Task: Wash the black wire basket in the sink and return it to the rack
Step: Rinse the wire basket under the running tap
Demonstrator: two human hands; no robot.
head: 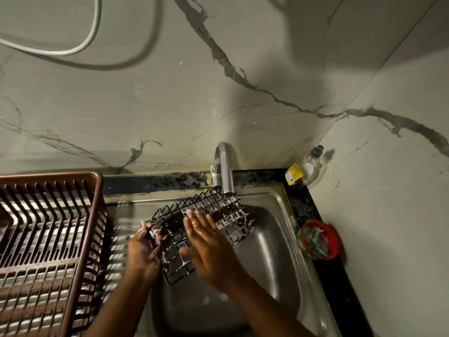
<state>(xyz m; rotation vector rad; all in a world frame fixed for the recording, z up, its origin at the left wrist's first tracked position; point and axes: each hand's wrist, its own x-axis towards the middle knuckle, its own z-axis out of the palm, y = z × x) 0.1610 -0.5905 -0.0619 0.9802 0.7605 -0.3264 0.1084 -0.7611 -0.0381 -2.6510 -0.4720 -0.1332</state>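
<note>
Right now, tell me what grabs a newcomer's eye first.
The black wire basket, soapy, held over the steel sink under the running tap. The left hand grips its end; the right hand lies flat on it. A brown dish rack sits at left.

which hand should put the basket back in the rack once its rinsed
Left. The left hand already grips the black wire basket on the side facing the brown rack; the right hand lies flat on it.
</note>
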